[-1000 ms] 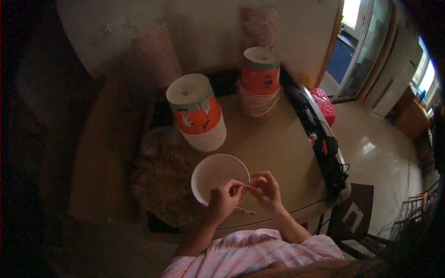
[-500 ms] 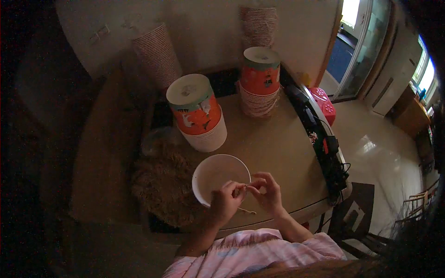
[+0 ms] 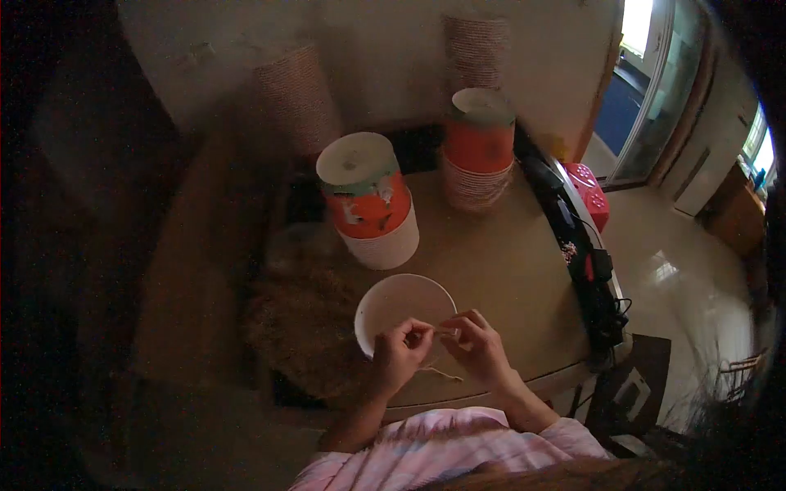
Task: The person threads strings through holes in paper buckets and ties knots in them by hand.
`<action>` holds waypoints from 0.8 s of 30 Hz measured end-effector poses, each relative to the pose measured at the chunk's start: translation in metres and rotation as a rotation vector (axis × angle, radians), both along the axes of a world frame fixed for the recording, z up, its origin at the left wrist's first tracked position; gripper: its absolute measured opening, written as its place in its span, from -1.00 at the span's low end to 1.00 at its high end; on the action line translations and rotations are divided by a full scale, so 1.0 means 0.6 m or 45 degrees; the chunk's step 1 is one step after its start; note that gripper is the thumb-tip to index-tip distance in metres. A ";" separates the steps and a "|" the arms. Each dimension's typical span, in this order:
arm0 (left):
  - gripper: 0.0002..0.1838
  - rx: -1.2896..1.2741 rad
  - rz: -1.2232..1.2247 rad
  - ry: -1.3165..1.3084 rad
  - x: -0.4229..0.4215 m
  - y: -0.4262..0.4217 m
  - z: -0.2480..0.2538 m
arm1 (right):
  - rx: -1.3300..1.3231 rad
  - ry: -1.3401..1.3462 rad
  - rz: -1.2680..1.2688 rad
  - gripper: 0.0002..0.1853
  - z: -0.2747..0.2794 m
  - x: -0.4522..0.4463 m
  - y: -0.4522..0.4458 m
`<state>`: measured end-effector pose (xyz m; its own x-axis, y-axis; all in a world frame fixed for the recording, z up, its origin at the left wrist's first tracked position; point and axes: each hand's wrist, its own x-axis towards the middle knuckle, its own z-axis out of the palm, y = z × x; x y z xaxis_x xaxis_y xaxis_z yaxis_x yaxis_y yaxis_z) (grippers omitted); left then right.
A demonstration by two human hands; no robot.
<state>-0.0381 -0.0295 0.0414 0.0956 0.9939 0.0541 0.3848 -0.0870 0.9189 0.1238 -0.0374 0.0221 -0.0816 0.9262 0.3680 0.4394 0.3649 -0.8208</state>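
Both hands meet over the near right rim of a white paper tub, which stands with its mouth up on the table. My left hand is closed, thumb and fingertips pinched together. Facing it, my right hand pinches too, with its fingertips close to the left ones. Something thin and pale shows between the fingertips, too small to name. Below the hands, a thin pale strand lies by the table's near edge. To the left of the tub spreads a brown, fluffy, fibrous heap.
Behind the tub stands an upside-down stack of orange printed paper tubs, with another stack farther right. Tall stacks of cups rise near the wall. Black devices and cables line the table's right side, beside a red box.
The whole view has shifted slightly, so things appear farther right. My fingertips have drawn a little apart, with a thin pale thing between them.
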 end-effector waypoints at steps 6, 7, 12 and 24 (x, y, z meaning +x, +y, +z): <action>-0.93 0.016 0.010 -0.047 -0.004 0.000 -0.010 | -0.006 -0.064 0.014 -0.91 0.009 -0.003 0.007; -0.94 0.004 0.005 -0.079 -0.004 0.000 -0.018 | -0.002 -0.043 0.027 -0.92 0.008 -0.005 0.008; -0.95 -0.012 -0.007 -0.129 -0.008 0.004 -0.033 | -0.007 0.026 0.059 -0.93 0.005 -0.010 0.012; -0.91 0.017 0.043 -0.017 -0.005 0.004 -0.005 | -0.069 0.008 0.004 -0.89 -0.006 -0.007 0.008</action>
